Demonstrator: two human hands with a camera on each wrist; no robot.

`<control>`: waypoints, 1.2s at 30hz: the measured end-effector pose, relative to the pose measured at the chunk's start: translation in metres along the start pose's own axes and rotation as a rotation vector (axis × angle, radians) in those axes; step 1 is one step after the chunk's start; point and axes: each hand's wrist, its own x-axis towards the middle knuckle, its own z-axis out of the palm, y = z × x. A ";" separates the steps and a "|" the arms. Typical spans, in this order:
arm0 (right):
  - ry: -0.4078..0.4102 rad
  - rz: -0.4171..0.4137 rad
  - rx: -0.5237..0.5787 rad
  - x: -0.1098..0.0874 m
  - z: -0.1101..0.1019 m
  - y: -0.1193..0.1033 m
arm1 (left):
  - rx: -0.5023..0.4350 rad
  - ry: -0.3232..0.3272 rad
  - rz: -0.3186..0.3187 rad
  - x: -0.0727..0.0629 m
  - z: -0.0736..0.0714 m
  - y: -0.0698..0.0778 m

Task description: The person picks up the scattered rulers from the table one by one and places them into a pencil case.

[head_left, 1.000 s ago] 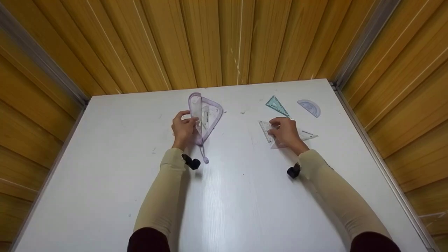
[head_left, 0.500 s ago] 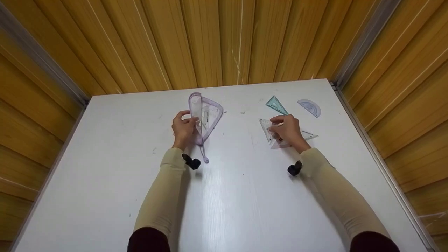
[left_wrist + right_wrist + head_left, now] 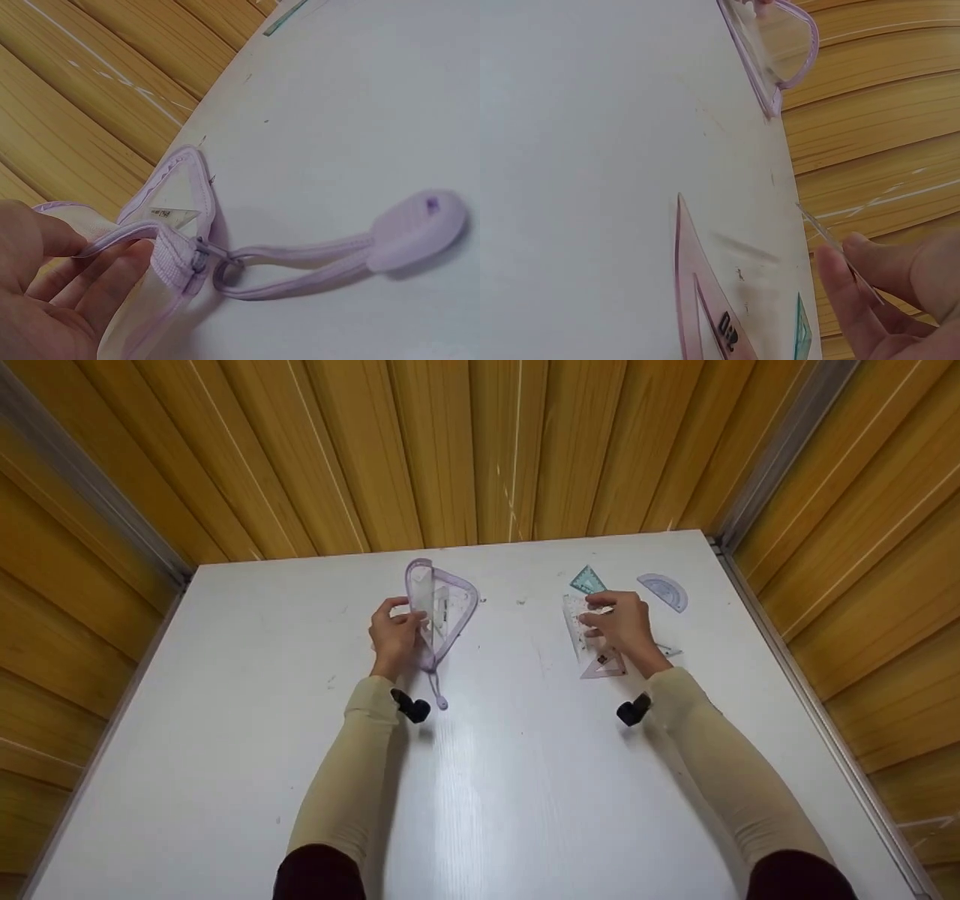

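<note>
Purple trim runs round a see-through pouch (image 3: 421,594) on the far part of the desk (image 3: 517,780), a little left of the middle. The person's left hand (image 3: 394,634) pinches the pouch by its edge, thumb on one side and fingers on the other. A triangle with small black print (image 3: 174,217) shows inside. From the pouch's near end hangs a purple cord (image 3: 300,286) with a plastic tab (image 3: 418,229), both lying on the desk.

Well apart, to the right, the right hand (image 3: 626,628) pinches a clear set square (image 3: 576,619) between thumb and fingers, tilted and up off the desk. The right wrist view catches this piece nearly edge-on, so its full outline is hard to make out.

Just to the near side of it lies a pink set square (image 3: 602,666) with black print and a triangular cut-out. On the far side, a green set square (image 3: 587,579) lies partly hidden by the right hand. A pale blue protractor (image 3: 663,591) rests farther right, and a clear ruler tip (image 3: 669,650) pokes out by the right wrist. Pale sleeves (image 3: 337,780) cover both forearms.
</note>
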 end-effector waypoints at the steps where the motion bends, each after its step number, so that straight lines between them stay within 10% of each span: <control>1: 0.003 0.003 0.013 0.001 0.000 -0.001 | -0.005 0.001 0.000 0.000 0.000 0.000; 36: 0.073 0.013 0.123 0.020 0.000 -0.006 | -0.014 0.001 -0.013 0.002 0.001 -0.001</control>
